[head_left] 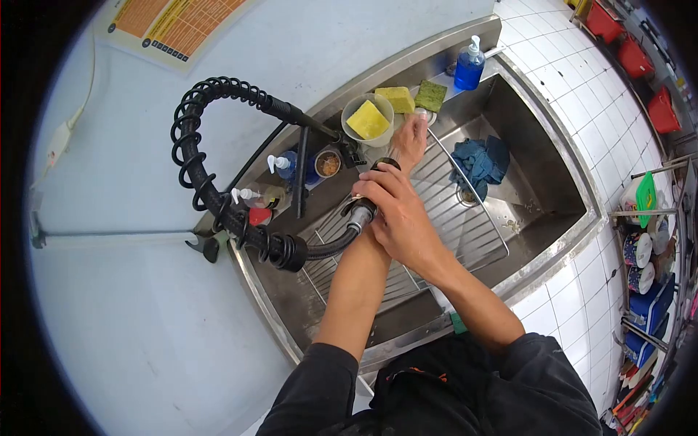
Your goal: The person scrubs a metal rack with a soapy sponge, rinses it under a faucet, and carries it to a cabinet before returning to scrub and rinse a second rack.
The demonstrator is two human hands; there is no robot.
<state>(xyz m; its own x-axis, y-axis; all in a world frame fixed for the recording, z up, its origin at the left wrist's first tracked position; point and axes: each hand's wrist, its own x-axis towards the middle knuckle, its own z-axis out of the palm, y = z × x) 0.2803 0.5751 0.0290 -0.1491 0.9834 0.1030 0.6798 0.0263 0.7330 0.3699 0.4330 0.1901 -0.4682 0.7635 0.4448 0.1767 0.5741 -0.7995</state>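
Observation:
My right hand [396, 207] is wrapped around the black spray head [384, 166] of a sink hose, above the wire rack [465, 211]. Below that hand, a metal collar joins the spray head to the flexible hose [331, 247]. My left forearm passes underneath, and my left hand [411, 142] reaches to the sink's back ledge. Its fingers are closed at a small shiny knob-like piece [421, 112], whose shape is mostly hidden. Beside this hand are a tub [347, 116] with a yellow sponge [368, 120], another yellow sponge [396, 99] and a green scouring pad [430, 96].
A blue cloth [480, 163] lies in the right basin [542, 174]. Blue pump bottles [470, 67] and a small cup [328, 163] stand along the ledge. The coiled spring arm [185, 138] arches over the left side. Shelves with containers [643, 192] line the right.

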